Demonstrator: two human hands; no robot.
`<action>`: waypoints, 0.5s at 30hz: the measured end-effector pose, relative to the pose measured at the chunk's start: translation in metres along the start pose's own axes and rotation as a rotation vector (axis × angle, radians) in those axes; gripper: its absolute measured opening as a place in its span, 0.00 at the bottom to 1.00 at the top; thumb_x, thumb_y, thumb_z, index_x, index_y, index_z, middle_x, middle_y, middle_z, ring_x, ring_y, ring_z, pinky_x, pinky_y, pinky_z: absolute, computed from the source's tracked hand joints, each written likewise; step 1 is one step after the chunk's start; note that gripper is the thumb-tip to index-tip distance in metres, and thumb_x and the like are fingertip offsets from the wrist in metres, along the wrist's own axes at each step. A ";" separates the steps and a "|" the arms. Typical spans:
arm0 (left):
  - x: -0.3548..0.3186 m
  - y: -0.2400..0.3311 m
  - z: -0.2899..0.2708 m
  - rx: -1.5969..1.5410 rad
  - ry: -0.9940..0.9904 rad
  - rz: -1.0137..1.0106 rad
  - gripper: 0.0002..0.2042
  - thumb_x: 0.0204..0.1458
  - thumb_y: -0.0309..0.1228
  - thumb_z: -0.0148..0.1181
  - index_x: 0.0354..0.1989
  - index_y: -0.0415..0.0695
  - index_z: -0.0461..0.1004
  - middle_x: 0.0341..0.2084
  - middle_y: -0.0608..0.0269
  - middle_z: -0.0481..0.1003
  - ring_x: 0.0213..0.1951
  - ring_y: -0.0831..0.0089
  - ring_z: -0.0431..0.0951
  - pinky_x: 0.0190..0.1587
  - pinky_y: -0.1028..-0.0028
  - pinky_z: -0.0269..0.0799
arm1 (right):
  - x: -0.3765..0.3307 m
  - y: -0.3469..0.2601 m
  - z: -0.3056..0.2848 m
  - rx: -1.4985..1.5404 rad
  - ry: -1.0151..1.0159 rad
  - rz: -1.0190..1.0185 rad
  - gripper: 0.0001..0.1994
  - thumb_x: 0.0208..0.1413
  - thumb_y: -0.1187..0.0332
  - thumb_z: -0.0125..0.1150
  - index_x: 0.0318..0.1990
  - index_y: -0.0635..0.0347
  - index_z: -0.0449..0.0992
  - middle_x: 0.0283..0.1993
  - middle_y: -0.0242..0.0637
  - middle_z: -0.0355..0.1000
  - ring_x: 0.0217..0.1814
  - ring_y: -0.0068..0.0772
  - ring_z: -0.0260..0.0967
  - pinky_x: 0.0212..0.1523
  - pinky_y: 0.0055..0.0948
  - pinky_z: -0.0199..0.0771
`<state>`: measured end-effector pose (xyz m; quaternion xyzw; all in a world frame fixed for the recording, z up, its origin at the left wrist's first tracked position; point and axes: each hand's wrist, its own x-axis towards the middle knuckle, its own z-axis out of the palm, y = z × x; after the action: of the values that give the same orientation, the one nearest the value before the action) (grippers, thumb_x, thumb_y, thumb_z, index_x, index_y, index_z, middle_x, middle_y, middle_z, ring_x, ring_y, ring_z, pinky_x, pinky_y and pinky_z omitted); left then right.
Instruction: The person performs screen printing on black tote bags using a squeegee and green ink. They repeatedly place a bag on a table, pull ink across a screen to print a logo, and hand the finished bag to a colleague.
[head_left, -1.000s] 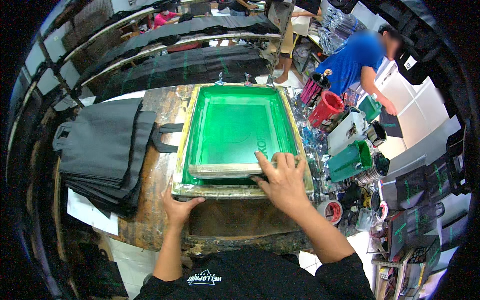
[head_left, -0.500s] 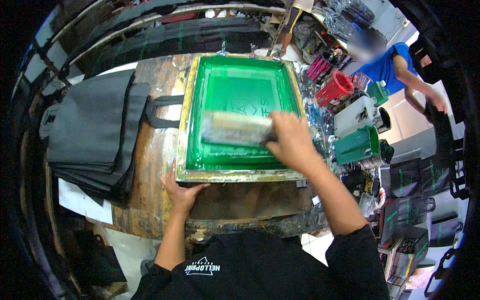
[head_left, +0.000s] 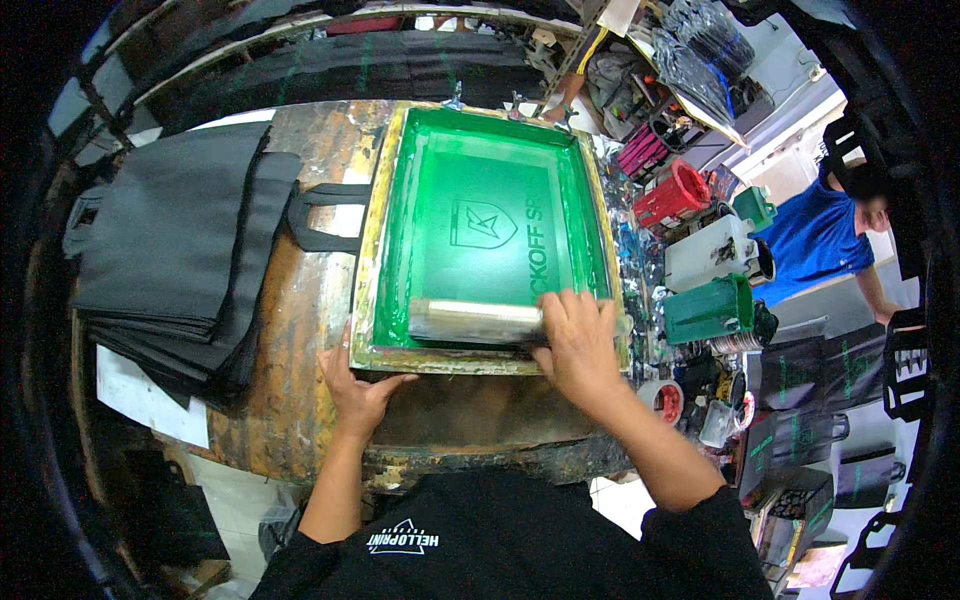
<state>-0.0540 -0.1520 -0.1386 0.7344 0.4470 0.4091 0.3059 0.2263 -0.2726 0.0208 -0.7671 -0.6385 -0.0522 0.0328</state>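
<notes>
A screen printing frame (head_left: pixel 480 362) with a worn wooden rim lies on the table, its mesh coated with green ink. A shield emblem and lettering show through the mesh. My right hand (head_left: pixel 582 345) is closed around the right end of a squeegee (head_left: pixel 475 320), which lies crosswise over the near part of the mesh. At the near left corner, my left hand (head_left: pixel 362 395) grips the frame, thumb along the front edge and fingers at the left side. A black fabric bag's handle (head_left: pixel 325 243) sticks out from under the frame's left side; the rest is hidden.
A stack of black fabric bags (head_left: pixel 180 230) lies left on the stained wooden table (head_left: pixel 300 400). Along the right stand a red container (head_left: pixel 672 195), a green container (head_left: pixel 705 310), a white jug (head_left: pixel 705 250) and a tape roll (head_left: pixel 662 400). A person in blue (head_left: pixel 820 240) stands beyond.
My right hand has drawn the squeegee toward me, from the middle of the mesh to its near end, uncovering the emblem. My left hand stays at the corner. The person in blue has shifted right.
</notes>
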 end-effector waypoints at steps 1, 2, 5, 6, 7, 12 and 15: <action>0.000 0.002 -0.001 -0.016 -0.002 -0.005 0.58 0.24 0.42 0.90 0.71 0.37 0.67 0.48 0.55 0.77 0.49 0.57 0.68 0.57 0.59 0.65 | -0.001 -0.003 0.002 -0.005 0.012 0.020 0.29 0.40 0.67 0.79 0.51 0.52 0.70 0.44 0.36 0.69 0.52 0.43 0.67 0.53 0.48 0.61; 0.000 0.002 -0.001 -0.032 -0.002 -0.011 0.58 0.25 0.42 0.90 0.71 0.36 0.67 0.48 0.55 0.77 0.48 0.57 0.68 0.56 0.59 0.65 | 0.004 -0.003 0.006 -0.007 0.034 0.021 0.29 0.39 0.67 0.79 0.50 0.51 0.70 0.43 0.36 0.69 0.52 0.43 0.67 0.53 0.48 0.61; -0.002 -0.002 0.000 -0.047 -0.010 -0.020 0.57 0.24 0.39 0.90 0.70 0.35 0.67 0.48 0.55 0.77 0.48 0.57 0.69 0.56 0.60 0.65 | 0.026 0.005 0.018 -0.015 0.088 0.043 0.27 0.38 0.69 0.79 0.48 0.51 0.71 0.43 0.36 0.69 0.51 0.42 0.68 0.53 0.48 0.60; -0.002 -0.002 -0.001 -0.057 -0.018 -0.030 0.57 0.24 0.39 0.90 0.70 0.35 0.67 0.48 0.55 0.77 0.48 0.57 0.69 0.56 0.60 0.66 | 0.038 0.010 0.022 -0.019 0.093 0.048 0.27 0.38 0.69 0.78 0.47 0.50 0.71 0.43 0.36 0.69 0.51 0.42 0.68 0.53 0.48 0.60; -0.002 -0.002 0.002 -0.113 -0.011 -0.048 0.57 0.23 0.39 0.90 0.69 0.34 0.67 0.49 0.54 0.78 0.49 0.56 0.69 0.55 0.59 0.66 | 0.052 0.017 0.027 -0.023 0.100 0.049 0.26 0.38 0.70 0.78 0.47 0.50 0.71 0.43 0.36 0.69 0.51 0.42 0.68 0.53 0.48 0.60; 0.000 0.002 -0.006 0.044 -0.054 0.035 0.60 0.23 0.45 0.89 0.70 0.33 0.66 0.50 0.52 0.79 0.47 0.55 0.71 0.54 0.56 0.65 | 0.128 0.054 0.051 -0.069 0.197 -0.022 0.28 0.37 0.70 0.78 0.48 0.51 0.70 0.44 0.37 0.70 0.51 0.43 0.68 0.52 0.48 0.60; -0.004 -0.003 -0.006 0.036 -0.045 0.064 0.61 0.23 0.52 0.87 0.69 0.32 0.65 0.49 0.54 0.80 0.45 0.55 0.71 0.53 0.56 0.64 | 0.176 0.082 0.072 -0.095 0.265 -0.048 0.30 0.38 0.69 0.79 0.50 0.52 0.70 0.46 0.37 0.69 0.52 0.44 0.68 0.53 0.50 0.61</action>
<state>-0.0616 -0.1536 -0.1394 0.7627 0.4236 0.3938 0.2895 0.3412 -0.1073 -0.0277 -0.7389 -0.6434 -0.1839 0.0792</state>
